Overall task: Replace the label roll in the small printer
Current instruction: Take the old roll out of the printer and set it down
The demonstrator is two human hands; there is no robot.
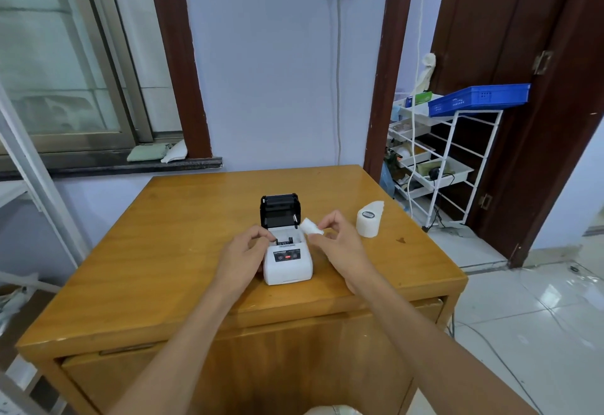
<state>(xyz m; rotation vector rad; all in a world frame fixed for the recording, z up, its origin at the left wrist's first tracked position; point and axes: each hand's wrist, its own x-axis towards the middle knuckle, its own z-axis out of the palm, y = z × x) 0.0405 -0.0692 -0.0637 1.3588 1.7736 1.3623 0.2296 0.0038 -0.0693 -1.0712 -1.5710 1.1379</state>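
Observation:
A small white printer (287, 267) stands in the middle of the wooden table (183, 251). Its black lid (280, 210) is swung up and the roll bay behind the control panel is open. My right hand (336, 240) pinches a small white label roll (310, 227) just above the bay's right edge. My left hand (243, 256) holds the printer's left side, fingers curled at the bay's rim. A second, larger white label roll (368, 222) stands upright on the table to the right, a loose end sticking up.
A white wire rack (441, 166) with trays and a blue crate (478, 98) stands right of the table by a dark door. A window ledge lies at the back left. A cable hangs down the wall behind the table.

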